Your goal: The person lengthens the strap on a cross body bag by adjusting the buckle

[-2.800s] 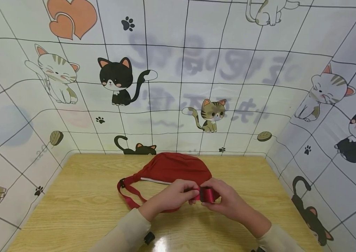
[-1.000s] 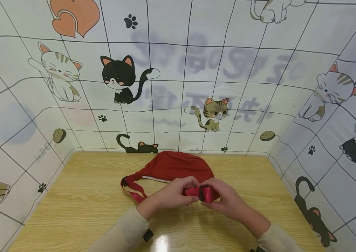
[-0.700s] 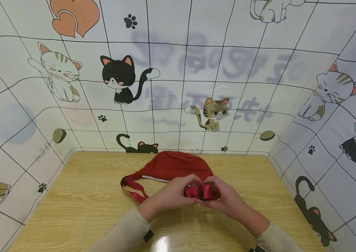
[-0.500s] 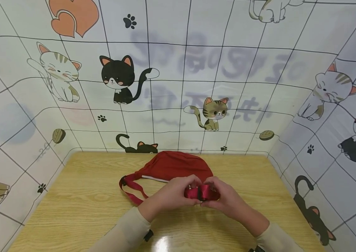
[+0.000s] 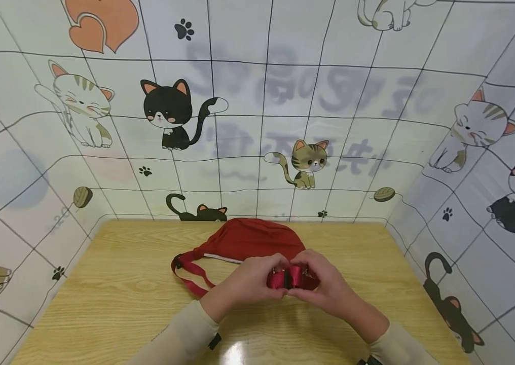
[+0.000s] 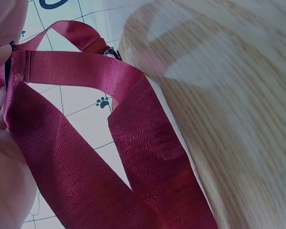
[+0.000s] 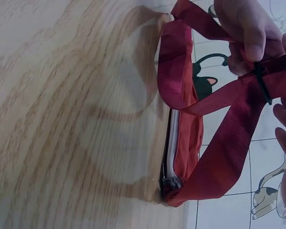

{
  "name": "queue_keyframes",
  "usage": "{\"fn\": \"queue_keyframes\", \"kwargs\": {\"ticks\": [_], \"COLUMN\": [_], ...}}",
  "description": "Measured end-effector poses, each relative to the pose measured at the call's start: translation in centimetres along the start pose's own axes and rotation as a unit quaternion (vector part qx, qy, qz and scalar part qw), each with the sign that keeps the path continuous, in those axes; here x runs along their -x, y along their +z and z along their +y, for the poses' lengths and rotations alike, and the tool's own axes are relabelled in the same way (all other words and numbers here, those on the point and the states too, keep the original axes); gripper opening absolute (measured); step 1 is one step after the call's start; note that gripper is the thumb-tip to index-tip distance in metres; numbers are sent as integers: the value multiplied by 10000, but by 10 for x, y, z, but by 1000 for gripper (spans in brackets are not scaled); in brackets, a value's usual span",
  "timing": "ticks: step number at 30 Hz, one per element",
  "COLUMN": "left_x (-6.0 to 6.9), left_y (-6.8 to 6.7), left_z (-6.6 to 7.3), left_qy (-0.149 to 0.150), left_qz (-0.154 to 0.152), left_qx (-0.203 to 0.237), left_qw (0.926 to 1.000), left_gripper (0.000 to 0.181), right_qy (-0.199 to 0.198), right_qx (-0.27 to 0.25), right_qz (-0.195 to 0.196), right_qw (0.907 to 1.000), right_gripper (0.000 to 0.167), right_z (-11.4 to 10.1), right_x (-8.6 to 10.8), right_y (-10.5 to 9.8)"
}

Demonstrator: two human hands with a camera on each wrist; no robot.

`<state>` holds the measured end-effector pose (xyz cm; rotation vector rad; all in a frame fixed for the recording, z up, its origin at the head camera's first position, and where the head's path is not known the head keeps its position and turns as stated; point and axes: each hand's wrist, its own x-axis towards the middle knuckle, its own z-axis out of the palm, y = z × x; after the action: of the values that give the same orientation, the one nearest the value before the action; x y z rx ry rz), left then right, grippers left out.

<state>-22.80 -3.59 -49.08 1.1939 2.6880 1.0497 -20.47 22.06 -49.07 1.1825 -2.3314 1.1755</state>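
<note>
A red waist bag [image 5: 253,241] lies on the table, its white zipper edge facing the hands. Its red webbing strap [image 5: 191,268] loops out to the left and comes up between both hands. My left hand [image 5: 253,279] pinches the strap just left of a black slide buckle [image 5: 287,279]. On the buckle's other side, my right hand [image 5: 328,281] holds the strap between thumb and fingers. In the right wrist view the strap threads through the black buckle [image 7: 261,81]. Long strap lengths [image 6: 76,162] hang down in the left wrist view, where little of the left hand shows.
The wooden table [image 5: 116,304] meets a wall sheet [image 5: 248,101] printed with cats and grid lines at the back and sides. Another black buckle [image 5: 177,261] sits on the strap's left bend. Each wrist wears a black strapped device, partly seen.
Both hands have come closer together around the buckle. The strap has bunched into small loops on either side of it, and its lower length near the left wrist has lifted from the table.
</note>
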Motion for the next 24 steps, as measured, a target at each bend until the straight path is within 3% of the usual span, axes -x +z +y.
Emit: {"fn": "queue_keyframes", "kwargs": {"ticks": [11, 16, 24], "left_x": [1, 3, 5], "left_y": [4, 1, 0], "left_z": [-7, -8, -14], "left_qy": [86, -29, -102], "left_qz": [90, 73, 66], "left_qx": [-66, 75, 302], "left_qw": [9999, 9999, 9995], "left_gripper": [48, 47, 45], "right_qy": [-362, -633, -437], "right_qx": [78, -66, -145], "right_qz": [344, 561, 617], "right_qw": [9987, 9964, 9970], "right_gripper": [52, 51, 59], "right_z": [-3, 3, 10], "right_x": [-2, 1, 10], "right_y": [-5, -8, -12]}}
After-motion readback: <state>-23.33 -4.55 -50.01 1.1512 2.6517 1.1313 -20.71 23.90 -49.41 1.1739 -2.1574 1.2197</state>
